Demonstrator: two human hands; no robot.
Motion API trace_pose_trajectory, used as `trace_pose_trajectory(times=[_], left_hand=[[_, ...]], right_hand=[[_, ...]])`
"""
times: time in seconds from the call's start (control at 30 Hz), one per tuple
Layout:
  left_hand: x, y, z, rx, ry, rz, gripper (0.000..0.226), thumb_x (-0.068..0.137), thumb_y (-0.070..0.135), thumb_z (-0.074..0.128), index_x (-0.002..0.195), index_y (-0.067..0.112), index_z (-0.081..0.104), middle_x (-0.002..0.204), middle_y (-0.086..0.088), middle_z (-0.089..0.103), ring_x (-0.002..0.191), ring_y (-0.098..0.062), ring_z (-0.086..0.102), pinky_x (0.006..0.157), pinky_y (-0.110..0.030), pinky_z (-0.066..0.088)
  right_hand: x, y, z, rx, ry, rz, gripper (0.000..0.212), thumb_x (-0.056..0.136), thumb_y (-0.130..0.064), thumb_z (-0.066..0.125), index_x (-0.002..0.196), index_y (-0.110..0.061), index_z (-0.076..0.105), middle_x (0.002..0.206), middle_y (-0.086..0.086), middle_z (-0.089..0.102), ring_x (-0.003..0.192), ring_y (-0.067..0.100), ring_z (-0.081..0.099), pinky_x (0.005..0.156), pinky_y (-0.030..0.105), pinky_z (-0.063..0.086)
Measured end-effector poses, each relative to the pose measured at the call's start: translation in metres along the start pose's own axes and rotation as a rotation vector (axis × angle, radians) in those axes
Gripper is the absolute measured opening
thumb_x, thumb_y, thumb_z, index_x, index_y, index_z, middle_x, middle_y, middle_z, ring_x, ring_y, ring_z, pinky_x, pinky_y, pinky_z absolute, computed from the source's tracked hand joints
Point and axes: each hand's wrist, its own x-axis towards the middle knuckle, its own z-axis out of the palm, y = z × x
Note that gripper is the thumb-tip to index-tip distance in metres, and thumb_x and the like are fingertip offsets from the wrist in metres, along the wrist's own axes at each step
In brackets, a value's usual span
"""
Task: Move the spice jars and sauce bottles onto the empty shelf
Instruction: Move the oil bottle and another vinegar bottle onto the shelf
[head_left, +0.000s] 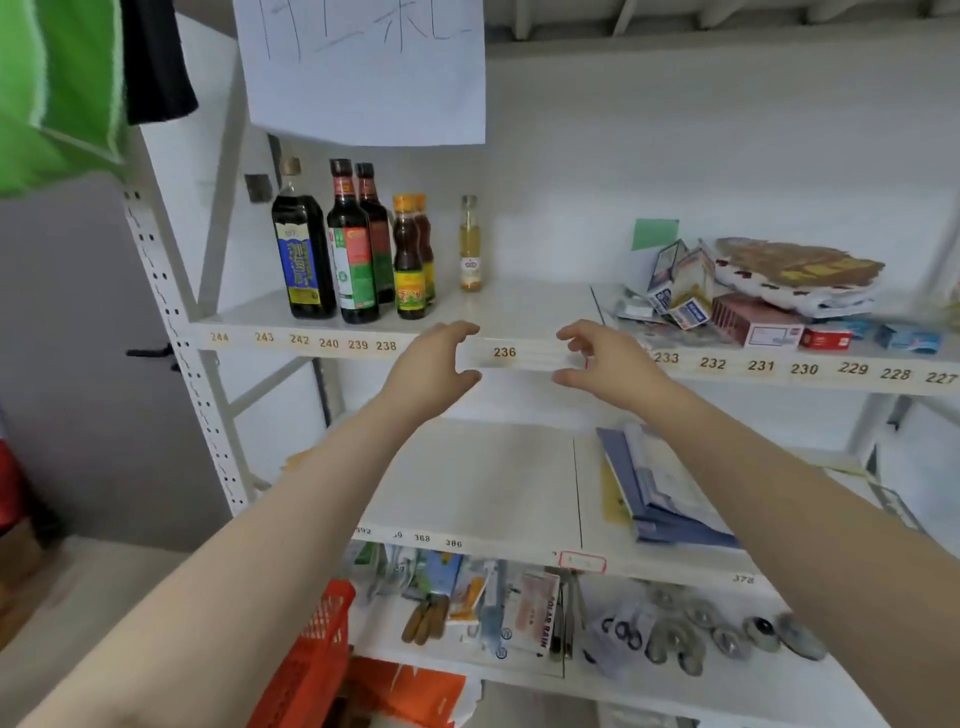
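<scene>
Several sauce bottles stand at the left of the upper white shelf (519, 306): a dark bottle with a blue label (303, 254), two dark bottles with red caps (353, 249), two small brown bottles with orange caps (410, 260), and a slim bottle of pale yellow liquid (470, 244) a little apart to the right. My left hand (434, 366) and my right hand (605, 361) hover at the shelf's front edge, facing each other, fingers curled apart, holding nothing. Both are below and in front of the bottles. The left part of the middle shelf (467, 483) is bare.
Boxes and packets (753, 306) are piled at the right of the upper shelf. Blue folders (660, 488) lie on the middle shelf's right. The bottom shelf holds packets and small metal parts. An orange crate (311, 660) sits low left. A paper sheet (363, 67) hangs above.
</scene>
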Motion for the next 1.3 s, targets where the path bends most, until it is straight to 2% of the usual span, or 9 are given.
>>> trace_pose_trajectory(times=[0.1, 0.23, 0.33, 0.43, 0.7, 0.8, 0.93, 1.07, 1.3], left_hand=[[0.041, -0.008, 0.009, -0.068, 0.065, -0.031, 0.055, 0.086, 0.022, 0.065, 0.137, 0.022, 0.045, 0.134, -0.001, 0.053, 0.122, -0.018, 0.050, 0.093, -0.029, 0.041], [0.077, -0.028, 0.025, -0.183, 0.220, -0.118, 0.055, 0.085, 0.023, 0.066, 0.136, 0.017, 0.046, 0.135, -0.003, 0.051, 0.123, -0.019, 0.049, 0.098, -0.030, 0.040], [0.099, -0.048, 0.032, -0.232, 0.320, -0.230, 0.061, 0.085, 0.024, 0.066, 0.139, 0.013, 0.039, 0.138, -0.008, 0.045, 0.123, -0.022, 0.047, 0.095, -0.029, 0.037], [0.126, -0.072, 0.040, -0.268, 0.369, -0.309, 0.071, 0.084, 0.024, 0.069, 0.142, 0.009, 0.032, 0.140, -0.012, 0.040, 0.127, -0.025, 0.042, 0.098, -0.028, 0.034], [0.182, -0.121, 0.053, -0.384, 0.396, -0.396, 0.086, 0.082, 0.024, 0.070, 0.148, 0.005, 0.017, 0.143, -0.015, 0.035, 0.132, -0.028, 0.034, 0.110, -0.040, 0.032], [0.196, -0.139, 0.053, -0.425, 0.411, -0.392, 0.071, 0.082, 0.024, 0.070, 0.140, 0.005, 0.033, 0.133, -0.013, 0.049, 0.123, -0.028, 0.048, 0.103, -0.042, 0.041], [0.204, -0.154, 0.055, -0.480, 0.380, -0.394, 0.044, 0.084, 0.025, 0.069, 0.120, 0.006, 0.051, 0.114, -0.009, 0.063, 0.104, -0.025, 0.059, 0.085, -0.031, 0.045], [0.202, -0.161, 0.056, -0.585, 0.396, -0.394, 0.041, 0.081, 0.028, 0.073, 0.115, 0.011, 0.057, 0.106, -0.005, 0.068, 0.097, -0.022, 0.064, 0.089, -0.038, 0.051], [0.204, -0.160, 0.057, -0.620, 0.365, -0.369, 0.044, 0.083, 0.025, 0.071, 0.122, 0.013, 0.057, 0.108, 0.002, 0.065, 0.095, -0.013, 0.058, 0.084, -0.029, 0.044]], right_hand=[[0.048, 0.010, -0.004, 0.045, 0.013, -0.008, 0.053, 0.078, -0.032, 0.075, 0.125, -0.025, 0.054, 0.121, 0.001, 0.057, 0.105, 0.021, 0.058, 0.079, 0.043, 0.056], [0.103, 0.019, 0.002, 0.061, 0.034, -0.025, 0.053, 0.077, -0.033, 0.076, 0.124, -0.022, 0.055, 0.117, 0.003, 0.060, 0.107, 0.020, 0.058, 0.095, 0.036, 0.047], [0.135, 0.020, 0.015, 0.126, 0.024, -0.010, 0.053, 0.076, -0.032, 0.077, 0.123, -0.020, 0.056, 0.115, 0.004, 0.060, 0.104, 0.020, 0.058, 0.093, 0.033, 0.046], [0.165, 0.016, 0.032, 0.163, 0.011, -0.006, 0.052, 0.077, -0.031, 0.077, 0.122, -0.019, 0.057, 0.113, 0.004, 0.059, 0.103, 0.020, 0.057, 0.093, 0.032, 0.045], [0.230, 0.005, 0.073, 0.261, 0.000, 0.030, 0.051, 0.075, -0.031, 0.078, 0.121, -0.019, 0.058, 0.107, 0.004, 0.059, 0.103, 0.021, 0.059, 0.090, 0.031, 0.046], [0.251, 0.001, 0.083, 0.338, 0.006, 0.070, 0.051, 0.076, -0.029, 0.078, 0.121, -0.019, 0.058, 0.113, 0.008, 0.062, 0.102, 0.020, 0.060, 0.086, 0.027, 0.045], [0.276, 0.000, 0.093, 0.403, -0.006, 0.099, 0.055, 0.076, -0.030, 0.079, 0.123, -0.015, 0.057, 0.115, 0.009, 0.064, 0.099, 0.018, 0.060, 0.089, 0.029, 0.045], [0.305, 0.003, 0.095, 0.438, -0.060, 0.128, 0.055, 0.077, -0.029, 0.078, 0.125, -0.014, 0.055, 0.119, 0.011, 0.063, 0.108, 0.023, 0.060, 0.097, 0.035, 0.048], [0.362, 0.028, 0.096, 0.431, -0.088, 0.162, 0.066, 0.075, -0.038, 0.078, 0.130, -0.013, 0.051, 0.116, 0.008, 0.056, 0.111, 0.022, 0.057, 0.094, 0.035, 0.051]])
